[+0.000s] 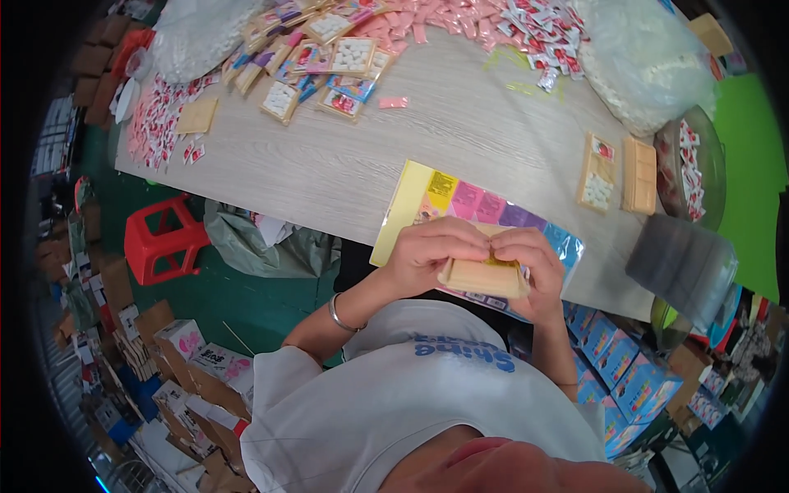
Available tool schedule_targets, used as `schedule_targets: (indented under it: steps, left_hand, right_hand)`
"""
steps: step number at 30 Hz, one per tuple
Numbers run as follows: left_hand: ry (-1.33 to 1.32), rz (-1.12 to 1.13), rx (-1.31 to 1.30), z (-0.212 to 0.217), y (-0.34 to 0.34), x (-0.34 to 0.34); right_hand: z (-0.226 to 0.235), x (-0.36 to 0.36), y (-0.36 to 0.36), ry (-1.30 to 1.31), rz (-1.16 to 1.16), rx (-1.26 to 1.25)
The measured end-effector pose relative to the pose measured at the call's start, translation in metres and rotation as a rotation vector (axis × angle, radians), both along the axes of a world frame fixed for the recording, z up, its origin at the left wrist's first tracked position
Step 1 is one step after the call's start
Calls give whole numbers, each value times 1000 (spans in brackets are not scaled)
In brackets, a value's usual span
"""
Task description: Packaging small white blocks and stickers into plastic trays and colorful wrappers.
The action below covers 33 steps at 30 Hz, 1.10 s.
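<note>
Pale wooden table point(460, 148) fills the view. At its near edge both hands, left point(427, 255) and right point(534, 267), pinch a tan tray point(483, 278) over a colourful card point(468, 201). Further right another tray point(597, 174) holds white pieces; a bowl point(694, 164) holds red-and-white sachets.

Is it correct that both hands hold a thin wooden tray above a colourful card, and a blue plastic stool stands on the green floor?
Not quite: the plastic stool is red, not blue. The head view shows it on the green floor. Both the left hand and right hand do hold the wooden tray above the colourful card.
</note>
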<state>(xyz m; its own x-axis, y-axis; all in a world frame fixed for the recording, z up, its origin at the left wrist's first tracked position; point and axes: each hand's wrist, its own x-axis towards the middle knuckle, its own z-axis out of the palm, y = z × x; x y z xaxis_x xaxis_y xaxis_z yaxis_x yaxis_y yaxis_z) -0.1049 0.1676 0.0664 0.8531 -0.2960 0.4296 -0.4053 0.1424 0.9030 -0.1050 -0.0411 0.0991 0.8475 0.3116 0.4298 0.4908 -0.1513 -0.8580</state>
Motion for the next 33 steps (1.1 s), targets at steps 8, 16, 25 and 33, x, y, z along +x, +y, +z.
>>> schedule_targets:
  steps: [8, 16, 25, 33]
  left_hand:
    - [252, 125, 118, -6, -1, 7]
    - [603, 325, -278, -6, 67, 123]
    - [180, 684, 390, -13, 57, 121]
    - [-55, 360, 1062, -52, 19, 31]
  right_hand:
    - [-24, 0, -3, 106, -150, 40]
    - [-23, 15, -5, 348, -288, 281]
    - [-37, 27, -36, 3, -381, -739]
    - [-60, 11, -57, 22, -361, -739]
